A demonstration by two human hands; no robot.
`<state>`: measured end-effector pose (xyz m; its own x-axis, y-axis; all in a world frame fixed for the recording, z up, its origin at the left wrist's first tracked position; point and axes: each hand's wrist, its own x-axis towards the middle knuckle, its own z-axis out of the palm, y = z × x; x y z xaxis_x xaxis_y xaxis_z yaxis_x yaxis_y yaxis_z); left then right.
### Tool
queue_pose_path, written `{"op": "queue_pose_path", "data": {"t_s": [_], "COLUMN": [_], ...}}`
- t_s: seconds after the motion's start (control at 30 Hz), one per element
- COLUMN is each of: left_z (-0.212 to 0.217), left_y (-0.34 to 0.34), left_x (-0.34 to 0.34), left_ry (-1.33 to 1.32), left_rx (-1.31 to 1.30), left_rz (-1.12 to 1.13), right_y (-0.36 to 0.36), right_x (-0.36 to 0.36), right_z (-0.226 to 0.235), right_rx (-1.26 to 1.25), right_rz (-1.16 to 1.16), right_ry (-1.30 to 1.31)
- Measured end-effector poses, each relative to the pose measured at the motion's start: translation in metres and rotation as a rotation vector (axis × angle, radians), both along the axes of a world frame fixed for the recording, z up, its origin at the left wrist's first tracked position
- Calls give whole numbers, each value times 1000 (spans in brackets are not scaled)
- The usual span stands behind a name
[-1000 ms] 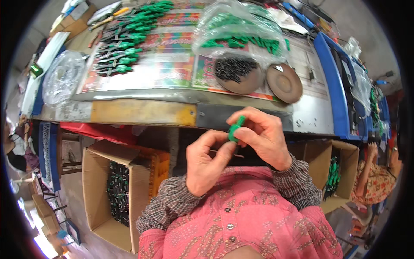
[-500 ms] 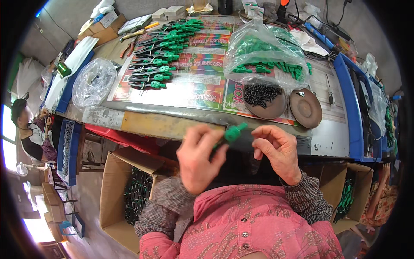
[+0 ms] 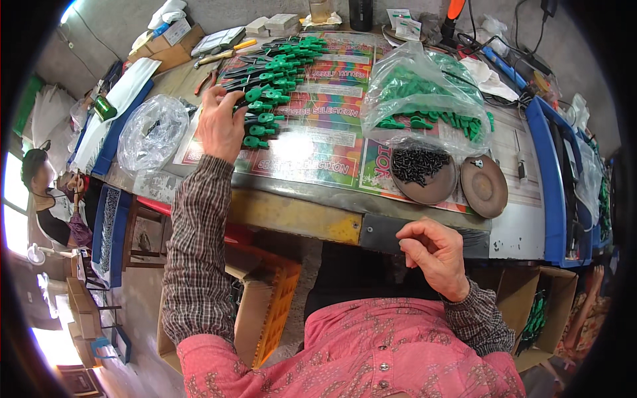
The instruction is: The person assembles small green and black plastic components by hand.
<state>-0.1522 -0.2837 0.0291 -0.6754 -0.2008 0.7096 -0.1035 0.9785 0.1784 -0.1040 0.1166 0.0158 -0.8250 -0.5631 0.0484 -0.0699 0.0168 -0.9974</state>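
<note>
My left hand (image 3: 221, 124) reaches out over the table to a row of green-handled tools (image 3: 272, 73) laid on a colourful printed sheet (image 3: 318, 142). Its fingers rest on the nearest green handles (image 3: 255, 129); whether they grip one I cannot tell. My right hand (image 3: 434, 255) hangs below the table's front edge, near my chest, fingers curled with nothing visible in them.
A clear bag of green plastic parts (image 3: 424, 96) lies right of the tools. In front of it sit a round dish of dark screws (image 3: 423, 174) and an empty brown dish (image 3: 484, 186). A crumpled clear bag (image 3: 151, 132) lies left. Cardboard boxes (image 3: 265, 312) stand under the table. Another person (image 3: 50, 199) sits far left.
Both hands held a green piece together by my chest before. Now my left hand has stretched out to the row of tools on the table, and my right hand stays low, holding nothing.
</note>
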Motion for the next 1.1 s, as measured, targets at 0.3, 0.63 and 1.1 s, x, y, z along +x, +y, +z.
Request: {"op": "queue_pose_path", "data": {"t_s": [0.3, 0.63, 1.1], "left_z": [-10, -12, -29], "left_y": [-25, -20, 14], "left_x": [-43, -8, 220], "left_ry": [-117, 39, -75], "left_rx": [-32, -157, 139], "left_rz": [7, -46, 22], "right_y": [-1, -2, -11], "right_x": [-2, 2, 11], "right_z": [-1, -1, -11], "right_rx": [42, 37, 139], "right_rz": [-9, -6, -159], "right_ry": [116, 114, 208]}}
